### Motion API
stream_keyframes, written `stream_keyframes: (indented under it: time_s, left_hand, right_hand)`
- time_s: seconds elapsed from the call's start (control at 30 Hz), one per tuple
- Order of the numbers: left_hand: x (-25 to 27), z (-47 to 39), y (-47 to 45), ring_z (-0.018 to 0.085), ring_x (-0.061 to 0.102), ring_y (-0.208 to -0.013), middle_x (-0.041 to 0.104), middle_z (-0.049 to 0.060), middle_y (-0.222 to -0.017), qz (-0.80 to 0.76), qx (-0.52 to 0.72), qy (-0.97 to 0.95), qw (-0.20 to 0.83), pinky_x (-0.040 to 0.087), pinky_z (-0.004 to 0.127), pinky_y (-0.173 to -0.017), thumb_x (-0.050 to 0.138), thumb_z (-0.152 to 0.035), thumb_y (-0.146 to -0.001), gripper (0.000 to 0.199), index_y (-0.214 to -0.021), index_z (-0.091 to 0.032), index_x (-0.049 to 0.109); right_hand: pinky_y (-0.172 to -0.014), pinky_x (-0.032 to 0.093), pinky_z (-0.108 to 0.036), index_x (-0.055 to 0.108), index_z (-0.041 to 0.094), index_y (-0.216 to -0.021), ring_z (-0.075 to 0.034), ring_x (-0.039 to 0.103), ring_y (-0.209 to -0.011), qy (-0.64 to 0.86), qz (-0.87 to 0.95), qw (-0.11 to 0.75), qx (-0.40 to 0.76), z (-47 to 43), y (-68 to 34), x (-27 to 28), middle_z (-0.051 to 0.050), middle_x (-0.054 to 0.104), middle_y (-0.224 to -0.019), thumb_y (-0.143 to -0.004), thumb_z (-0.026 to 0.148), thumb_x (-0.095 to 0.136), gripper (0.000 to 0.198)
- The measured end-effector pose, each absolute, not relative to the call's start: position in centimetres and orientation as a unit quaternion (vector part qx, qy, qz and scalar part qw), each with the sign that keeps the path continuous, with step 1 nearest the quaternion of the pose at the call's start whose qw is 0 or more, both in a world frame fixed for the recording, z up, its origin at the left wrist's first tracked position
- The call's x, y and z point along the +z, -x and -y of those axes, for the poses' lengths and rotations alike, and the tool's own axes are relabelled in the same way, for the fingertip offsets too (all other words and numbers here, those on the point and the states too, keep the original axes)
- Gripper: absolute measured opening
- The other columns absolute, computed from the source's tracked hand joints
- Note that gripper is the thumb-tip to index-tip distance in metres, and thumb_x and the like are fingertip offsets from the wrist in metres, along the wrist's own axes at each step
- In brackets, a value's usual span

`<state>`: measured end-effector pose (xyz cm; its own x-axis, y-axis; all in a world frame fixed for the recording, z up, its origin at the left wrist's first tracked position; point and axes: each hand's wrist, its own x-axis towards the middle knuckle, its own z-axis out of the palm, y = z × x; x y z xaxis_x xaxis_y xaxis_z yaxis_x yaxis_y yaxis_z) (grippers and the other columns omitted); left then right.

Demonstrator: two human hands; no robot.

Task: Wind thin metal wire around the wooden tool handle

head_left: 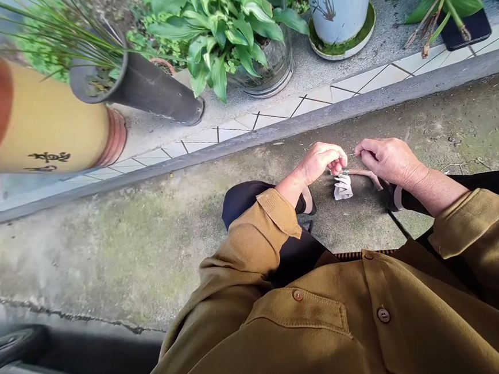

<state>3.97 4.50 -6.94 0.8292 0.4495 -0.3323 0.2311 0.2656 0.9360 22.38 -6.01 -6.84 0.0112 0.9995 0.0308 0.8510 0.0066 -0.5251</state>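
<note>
My left hand [322, 161] is closed in a pinch, its fingertips pointing toward my right hand. Opposite it, my right hand [388, 157] is also closed, thumb against the curled fingers. A thin strand [351, 155] runs across the short gap between both hands; whether it is thread or wire I cannot tell. Just beneath them is a brown curved stick [364, 173] with something wound around its left part. A crumpled white piece [343, 187], cloth or paper, shows below that winding. My fingers partly hide what they grip.
A tiled ledge [270, 119] runs ahead, bearing a glass pot [266, 70] of leafy plants, a white pot [339, 7], a dark tilted-looking pot [160, 96] and a yellow jar [54, 116]. A phone [474, 31] lies under leaves at right. My knees flank the hands.
</note>
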Motion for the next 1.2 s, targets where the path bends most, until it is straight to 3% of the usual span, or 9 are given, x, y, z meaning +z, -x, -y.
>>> stream_keyframes:
  time_s: [0.2,0.4,0.77,0.87,1.0,1.2]
  left_hand:
    - [-6.8,-4.4,-3.9,0.011,0.054,-0.05,0.058,0.003,-0.055,-0.304,0.07,-0.594,0.741,0.045,0.024,-0.052,0.047,-0.02,-0.068,0.021,-0.068,-0.01,0.065]
    - [-6.7,-4.3,-4.0,0.009,0.053,-0.05,0.058,0.002,-0.055,-0.302,0.073,-0.603,0.735,0.044,0.022,-0.054,0.047,-0.014,-0.07,0.018,-0.068,-0.01,0.064]
    - [-6.4,-4.0,-4.2,0.008,0.053,-0.051,0.057,-0.001,-0.054,-0.338,-0.017,-0.653,0.677,0.043,0.021,-0.054,0.046,-0.01,-0.067,0.016,-0.066,-0.011,0.062]
    - [-7.0,-3.7,-4.3,0.008,0.051,-0.052,0.055,-0.002,-0.054,-0.328,-0.023,-0.706,0.627,0.038,0.021,-0.054,0.048,-0.014,-0.068,0.013,-0.063,-0.013,0.06]
    - [-7.5,-3.6,-4.2,0.007,0.041,-0.052,0.048,-0.005,-0.051,-0.286,-0.011,-0.78,0.556,0.027,0.022,-0.053,0.05,-0.018,-0.068,0.014,-0.057,-0.014,0.056]
    - [-6.3,-3.9,-3.6,0.008,0.048,-0.058,0.056,-0.003,-0.061,-0.239,-0.018,-0.749,0.618,0.034,0.022,-0.058,0.049,-0.02,-0.069,0.013,-0.069,-0.014,0.061]
  right_hand:
    - [-0.082,0.047,-0.039,0.072,0.02,-0.1,-0.027,0.065,-0.094,0.656,0.715,0.225,0.085,6.7,-22.1,-5.7,-0.01,0.074,-0.102,-0.09,0.022,0.053,0.021]
    - [-0.082,0.051,-0.033,0.072,0.019,-0.107,-0.022,0.069,-0.094,0.647,0.698,0.245,0.183,7.0,-21.2,-7.6,-0.008,0.075,-0.108,-0.093,0.021,0.051,0.026]
    - [-0.064,0.039,-0.029,0.072,0.019,-0.092,-0.019,0.064,-0.074,0.634,0.755,0.104,0.132,7.2,-20.8,-6.8,-0.007,0.073,-0.087,-0.097,0.024,0.043,0.029]
    - [-0.061,0.036,-0.029,0.069,0.018,-0.081,-0.018,0.06,-0.068,0.635,0.753,0.108,0.135,7.0,-20.5,-6.9,-0.006,0.07,-0.078,-0.093,0.028,0.048,0.026]
    - [-0.065,0.036,-0.03,0.059,0.019,-0.062,-0.017,0.055,-0.062,0.584,0.777,0.148,0.186,6.7,-20.8,-7.4,-0.004,0.063,-0.065,-0.094,0.026,0.044,0.036]
    - [-0.072,0.041,-0.031,0.061,0.02,-0.074,-0.018,0.057,-0.07,0.507,0.804,0.193,0.244,6.3,-22.2,-7.7,-0.005,0.063,-0.071,-0.099,0.029,0.04,0.034]
